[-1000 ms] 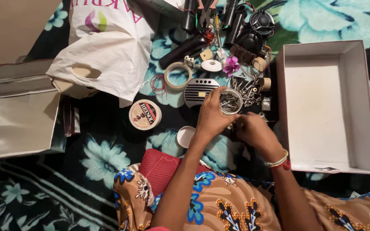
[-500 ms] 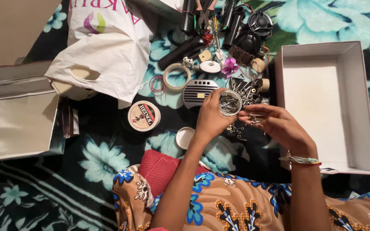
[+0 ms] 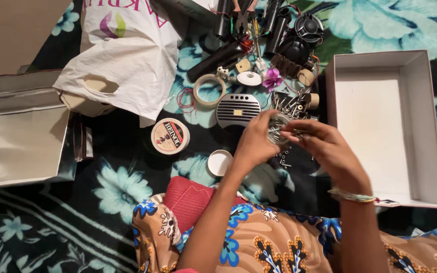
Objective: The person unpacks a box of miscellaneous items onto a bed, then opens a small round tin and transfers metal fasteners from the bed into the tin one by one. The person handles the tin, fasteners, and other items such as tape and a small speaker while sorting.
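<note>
Here, two hands meet above the flowered blanket [image 3: 127, 187]. The left hand [image 3: 253, 142] is curled round one small round container [image 3: 277, 127] packed with metal screws, its fingers wrapped about the wall; the container sits just in front of the grey ribbed cover [image 3: 235, 108], between the two hands. The right hand [image 3: 330, 151] lies across from it, fingertips pinched on a few screws right at the container's rim; how many it holds is too small to tell. One loose heap of screws [image 3: 290, 103] lies just beyond the hands, and a few strays [image 3: 284, 161] lie below them.

Counted around them: one open white box [image 3: 385, 126] to the right, one white plastic bag [image 3: 122, 60] to the upper left, one silvery open box [image 3: 21, 136] at the far left, one round labelled tin [image 3: 170, 136], one white lid [image 3: 219, 162] near the left wrist, one roll of tape [image 3: 209, 89], one white ring [image 3: 251, 78], one purple flower [image 3: 273, 78], and two black speaker cones [image 3: 302, 35] among several dark tubes at the top. One red pad [image 3: 190, 199] rests on the lap.

Compared with half a second ago, the right hand has closed in on the container, which is now tilted and partly covered by fingers, where its open top faced up plainly. A second ago that hand was lower, down over the strays.
</note>
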